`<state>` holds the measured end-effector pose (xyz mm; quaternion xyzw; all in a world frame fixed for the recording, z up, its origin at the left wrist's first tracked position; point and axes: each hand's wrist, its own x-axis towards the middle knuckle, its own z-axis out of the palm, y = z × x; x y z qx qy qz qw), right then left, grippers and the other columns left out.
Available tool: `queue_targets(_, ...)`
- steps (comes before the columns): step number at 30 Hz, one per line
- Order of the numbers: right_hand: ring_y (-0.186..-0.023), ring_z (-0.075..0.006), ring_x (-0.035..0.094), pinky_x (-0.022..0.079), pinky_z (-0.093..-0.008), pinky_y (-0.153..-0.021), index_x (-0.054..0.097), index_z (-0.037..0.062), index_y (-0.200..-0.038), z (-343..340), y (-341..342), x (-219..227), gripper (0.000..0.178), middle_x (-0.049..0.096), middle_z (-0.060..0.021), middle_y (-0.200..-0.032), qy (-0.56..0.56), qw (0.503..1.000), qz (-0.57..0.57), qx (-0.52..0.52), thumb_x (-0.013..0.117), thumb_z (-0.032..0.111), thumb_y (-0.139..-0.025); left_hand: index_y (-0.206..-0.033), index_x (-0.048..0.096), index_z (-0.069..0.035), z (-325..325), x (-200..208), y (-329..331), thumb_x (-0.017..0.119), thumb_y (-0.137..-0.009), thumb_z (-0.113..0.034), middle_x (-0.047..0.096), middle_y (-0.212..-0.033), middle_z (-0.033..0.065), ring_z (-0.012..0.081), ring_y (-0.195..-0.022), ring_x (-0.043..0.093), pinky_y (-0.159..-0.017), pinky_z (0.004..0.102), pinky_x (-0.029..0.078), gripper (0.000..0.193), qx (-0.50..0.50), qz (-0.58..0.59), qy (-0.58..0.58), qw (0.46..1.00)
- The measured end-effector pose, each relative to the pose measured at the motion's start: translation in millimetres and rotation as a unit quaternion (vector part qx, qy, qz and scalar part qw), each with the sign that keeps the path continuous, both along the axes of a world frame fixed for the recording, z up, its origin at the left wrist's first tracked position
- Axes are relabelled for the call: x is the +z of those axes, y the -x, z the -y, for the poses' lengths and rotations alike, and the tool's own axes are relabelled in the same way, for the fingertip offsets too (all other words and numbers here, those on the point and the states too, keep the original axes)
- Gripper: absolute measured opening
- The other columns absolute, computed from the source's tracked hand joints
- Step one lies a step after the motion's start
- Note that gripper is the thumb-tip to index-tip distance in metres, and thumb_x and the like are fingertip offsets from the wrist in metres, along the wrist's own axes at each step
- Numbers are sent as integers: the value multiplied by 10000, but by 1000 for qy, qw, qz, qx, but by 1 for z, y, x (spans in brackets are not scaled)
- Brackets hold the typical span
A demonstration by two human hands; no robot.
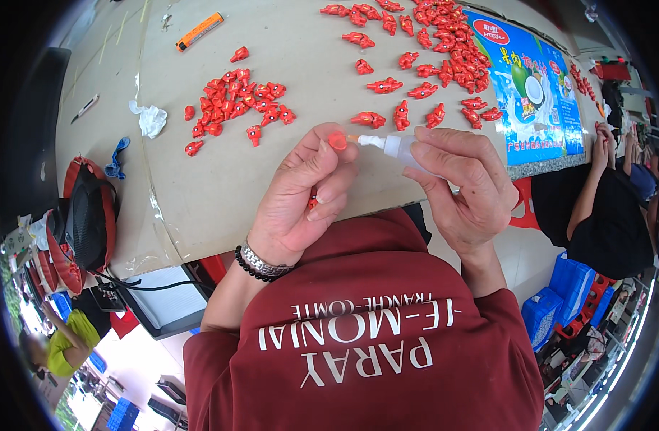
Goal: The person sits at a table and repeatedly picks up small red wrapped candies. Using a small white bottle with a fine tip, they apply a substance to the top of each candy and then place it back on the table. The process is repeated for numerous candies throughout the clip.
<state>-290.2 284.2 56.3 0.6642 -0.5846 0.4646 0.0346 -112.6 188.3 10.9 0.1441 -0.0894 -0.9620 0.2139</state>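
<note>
Between the thumb and index finger of my left hand (pixel 304 183) is a small red plastic piece (pixel 337 141), its round end facing up. Another red part (pixel 313 198) shows under the curled fingers of that hand. My right hand (pixel 469 179) is closed around a small translucent squeeze bottle (pixel 403 148), tilted sideways. White material wraps its nozzle (pixel 371 141), and the thin tip reaches close to the red piece; whether they touch I cannot tell. Beyond my hands lie a heap of small red parts (pixel 229 100) on the left and a larger spread of red figure-like parts (pixel 455 54) on the right.
An orange stick-like box (pixel 199 32), crumpled white tissue (pixel 150 119), a blue strip (pixel 117 158) and a pen-like cutter (pixel 85 108) lie on the grey table (pixel 286 43). A blue printed sheet (pixel 534 90) covers the right end. Another person's arm (pixel 592 179) is at far right.
</note>
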Motion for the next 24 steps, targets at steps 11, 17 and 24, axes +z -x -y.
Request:
queue_targets(11,-803,-220,666,554,-282,-653,671,16,-878,-3,-3,5,292,673,-138,-905,5,1000,-7,-8,802,-11,-619,-1078,523,-71,-3,0,-1,528,-934,-67,631,-996,85,45,-523,384,-344,157,267,145,71,57,69,993)
queue_targets(17,-813,-223,669,558,-285,-662,671,18,-878,-3,-4,5,291,672,-138,-901,1,1000,-3,-5,801,-12,-620,-1084,526,-79,-3,2,-1,563,-913,-49,633,-975,51,46,-507,417,-357,160,289,178,80,82,103,988)
queue_targets(24,-810,-224,670,560,-279,-660,675,20,-883,-3,-5,4,293,672,-139,-899,-4,1000,1,-4,800,-15,-620,-1059,521,-78,-4,3,-2,557,-910,-38,632,-980,45,42,-506,399,-345,160,271,159,84,92,113,986)
